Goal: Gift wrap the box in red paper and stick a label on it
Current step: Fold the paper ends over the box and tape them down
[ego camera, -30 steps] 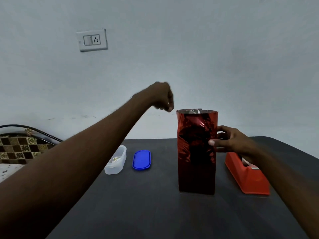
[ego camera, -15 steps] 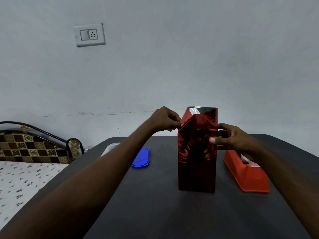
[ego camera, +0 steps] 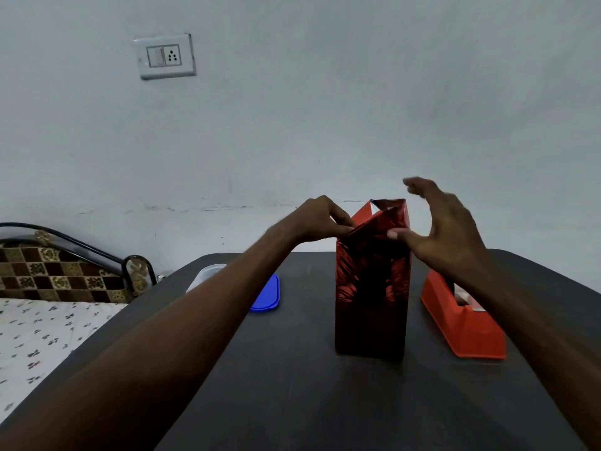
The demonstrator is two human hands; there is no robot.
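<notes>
Since the frame half a second back, the right hand (ego camera: pixel 452 236) has let go of the box's right side and lifted: its fingers (ego camera: pixel 419 185) now spread loose and a little blurred above and to the right of the open top, holding nothing, with only the thumb tip resting against the red paper near the upper front edge. The left hand (ego camera: pixel 320 219) has stayed at the top left corner, where its fingers (ego camera: pixel 341 222) pinch the folded-in flap of paper and press it inward.

The box (ego camera: pixel 372 288), sheathed in shiny red paper, stands upright on the dark bench (ego camera: pixel 292 385), its long axis vertical, between the two forearms. The unclosed paper end points straight up, so the flaps to be folded lie directly between the hands, the left one already on its side and the right one just above and beside the opposite edge. My judgement is that the right-side flap is the next to come down, and the right hand is the nearer for it.

The orange tape dispenser (ego camera: pixel 465 323) sits just to the right of the box, partly covered by the right forearm. The left forearm hides most of a clear tub (ego camera: pixel 208 271) and part of a blue lid (ego camera: pixel 268 296). The far side of the box, the inside of the open top and any label cannot be made out.
</notes>
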